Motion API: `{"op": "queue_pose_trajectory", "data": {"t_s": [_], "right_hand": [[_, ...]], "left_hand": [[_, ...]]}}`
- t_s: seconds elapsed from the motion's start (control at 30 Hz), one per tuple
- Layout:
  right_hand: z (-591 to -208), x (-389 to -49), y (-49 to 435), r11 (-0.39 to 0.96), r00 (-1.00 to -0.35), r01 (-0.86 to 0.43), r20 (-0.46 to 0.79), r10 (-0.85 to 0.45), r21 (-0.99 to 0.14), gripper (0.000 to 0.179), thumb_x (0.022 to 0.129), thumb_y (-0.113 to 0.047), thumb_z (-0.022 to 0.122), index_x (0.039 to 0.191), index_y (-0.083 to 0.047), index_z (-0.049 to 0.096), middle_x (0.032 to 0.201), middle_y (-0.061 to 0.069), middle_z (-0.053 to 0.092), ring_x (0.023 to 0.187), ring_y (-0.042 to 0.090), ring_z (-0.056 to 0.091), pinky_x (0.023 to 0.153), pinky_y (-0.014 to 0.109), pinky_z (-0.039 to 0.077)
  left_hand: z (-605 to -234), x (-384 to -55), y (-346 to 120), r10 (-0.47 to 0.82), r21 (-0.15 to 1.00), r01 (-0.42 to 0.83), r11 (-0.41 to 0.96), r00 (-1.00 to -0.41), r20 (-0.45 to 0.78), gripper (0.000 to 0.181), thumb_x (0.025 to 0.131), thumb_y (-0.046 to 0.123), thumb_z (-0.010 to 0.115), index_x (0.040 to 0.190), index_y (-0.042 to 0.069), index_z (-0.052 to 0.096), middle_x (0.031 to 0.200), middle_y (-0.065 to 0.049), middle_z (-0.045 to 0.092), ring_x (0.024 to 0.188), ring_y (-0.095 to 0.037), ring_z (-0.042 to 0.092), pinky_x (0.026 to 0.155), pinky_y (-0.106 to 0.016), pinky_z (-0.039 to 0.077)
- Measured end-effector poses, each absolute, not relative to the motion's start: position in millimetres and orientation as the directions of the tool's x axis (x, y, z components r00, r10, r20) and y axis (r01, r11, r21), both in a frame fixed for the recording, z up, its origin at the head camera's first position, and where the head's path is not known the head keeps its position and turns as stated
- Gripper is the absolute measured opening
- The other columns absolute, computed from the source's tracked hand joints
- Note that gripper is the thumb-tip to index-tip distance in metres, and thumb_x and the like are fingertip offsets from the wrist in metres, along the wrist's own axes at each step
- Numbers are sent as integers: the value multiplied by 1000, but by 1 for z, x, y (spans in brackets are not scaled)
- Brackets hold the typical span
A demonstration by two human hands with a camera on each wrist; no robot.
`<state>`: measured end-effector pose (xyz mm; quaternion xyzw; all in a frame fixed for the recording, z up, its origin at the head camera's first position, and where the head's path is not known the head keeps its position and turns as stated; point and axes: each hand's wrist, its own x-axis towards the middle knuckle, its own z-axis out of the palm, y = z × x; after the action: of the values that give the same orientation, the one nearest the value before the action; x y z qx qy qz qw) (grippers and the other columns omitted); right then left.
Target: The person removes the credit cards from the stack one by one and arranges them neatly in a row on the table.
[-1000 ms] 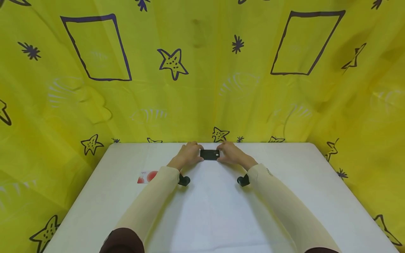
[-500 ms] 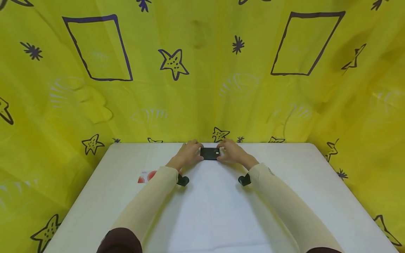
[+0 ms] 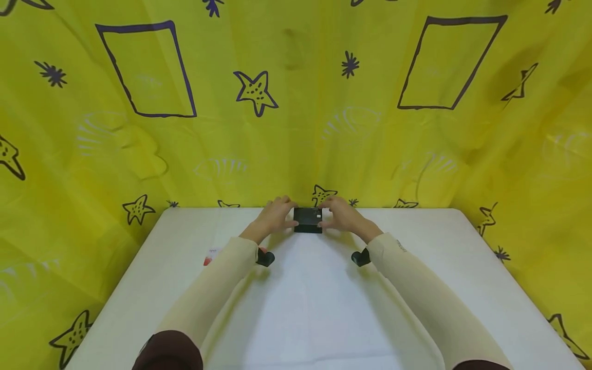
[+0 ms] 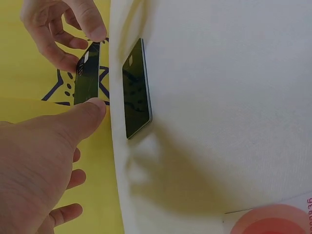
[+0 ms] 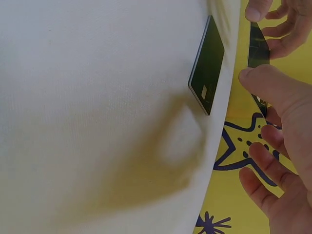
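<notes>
Between my two hands, a black bank card (image 4: 87,80) with a chip is pinched by its short ends, raised off the table and tilted. My left hand (image 3: 276,216) grips one end with thumb and fingers. At the other end my right hand (image 3: 341,218) holds it the same way. Below the held card lies a second dark card (image 5: 207,68) with a chip, flat on the white table near its far edge. It has a pale, slightly thick edge; whether it is several cards together I cannot tell. In the head view the raised card partly covers it.
A white and red card (image 4: 273,219) lies on the table (image 3: 314,303) to the left, partly hidden by my left sleeve in the head view. A yellow patterned curtain (image 3: 296,128) hangs right behind the table's far edge. Black wrist straps show under both sleeves.
Both hands have lifted a black card up and away from the one beneath, which stays on the table. My left forearm now covers more of the red and white card.
</notes>
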<state>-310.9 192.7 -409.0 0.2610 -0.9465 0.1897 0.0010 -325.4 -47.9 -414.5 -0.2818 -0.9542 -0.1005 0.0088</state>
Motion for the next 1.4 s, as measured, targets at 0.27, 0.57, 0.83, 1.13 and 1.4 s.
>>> {"op": "queue_pose_trajectory", "data": {"t_s": [0.27, 0.57, 0.83, 1.13, 1.4], "right_hand": [[-410, -312, 193, 788, -859, -504, 107, -501, -354, 54, 87, -23, 84, 131, 4, 66, 134, 25, 59, 118, 38, 58, 98, 49, 51], [-406, -311, 192, 792, -860, -501, 101, -500, -348, 54, 87, -25, 84, 130, 3, 66, 135, 23, 59, 120, 38, 58, 100, 49, 50], [-404, -309, 192, 800, -865, -492, 91, -493, -343, 54, 88, -26, 84, 131, 2, 66, 134, 22, 59, 121, 38, 57, 101, 50, 49], [-402, -306, 191, 798, -865, -491, 87, -494, -350, 54, 88, -27, 83, 131, 1, 66, 134, 20, 59, 118, 35, 58, 99, 48, 51], [-401, -301, 192, 776, -853, -514, 116, -509, -366, 53, 86, -26, 84, 129, 1, 67, 131, 20, 60, 111, 34, 61, 94, 46, 53]], "left_hand": [[-412, -324, -48, 536, 195, 539, 819, -841, 73, 53, 93, 34, 78, 137, 9, 63, 132, -11, 59, 122, -32, 55, 107, -51, 43], [-412, -325, -50, 545, 183, 549, 815, -835, 77, 53, 93, 36, 77, 137, 9, 63, 132, -11, 60, 122, -30, 56, 107, -49, 43], [-410, -322, -51, 549, 204, 553, 808, -832, 78, 53, 93, 34, 78, 137, 8, 63, 133, -12, 59, 123, -31, 55, 108, -49, 42], [-409, -319, -54, 562, 193, 568, 800, -822, 89, 53, 92, 35, 79, 136, 8, 64, 133, -12, 60, 123, -32, 55, 107, -50, 43], [-404, -312, -58, 581, 208, 591, 780, -806, 114, 54, 91, 33, 81, 134, 7, 64, 130, -13, 61, 121, -34, 56, 106, -53, 43]]}}
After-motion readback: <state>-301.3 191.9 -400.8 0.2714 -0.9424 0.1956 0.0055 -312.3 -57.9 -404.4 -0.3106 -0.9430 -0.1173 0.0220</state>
